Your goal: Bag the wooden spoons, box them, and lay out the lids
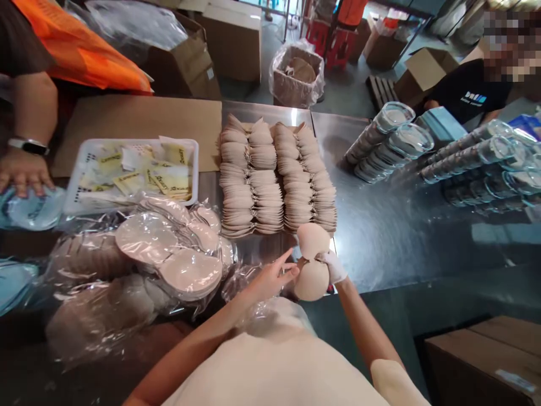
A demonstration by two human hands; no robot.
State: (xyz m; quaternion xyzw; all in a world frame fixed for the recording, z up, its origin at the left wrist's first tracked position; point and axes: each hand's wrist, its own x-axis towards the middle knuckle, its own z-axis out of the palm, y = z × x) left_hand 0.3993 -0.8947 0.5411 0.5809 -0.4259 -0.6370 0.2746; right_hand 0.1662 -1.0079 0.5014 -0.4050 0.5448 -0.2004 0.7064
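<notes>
A joined pair of beige moulded bra cups is upright in my right hand, which wears a white glove and pinches them at the narrow middle. My left hand is just left of the cups with its fingers apart; I cannot tell whether a fingertip touches them. Past my hands, nested stacks of the same bra cups stand in two rows on the metal table. To the left, a clear plastic bag lies with more bra cups in and on it.
A white tray of yellow-printed packets sits on cardboard at left. Another person's hand rests on pale blue wrapped things. Columns of clear round containers stand at right, with a person beyond. A carton is at lower right.
</notes>
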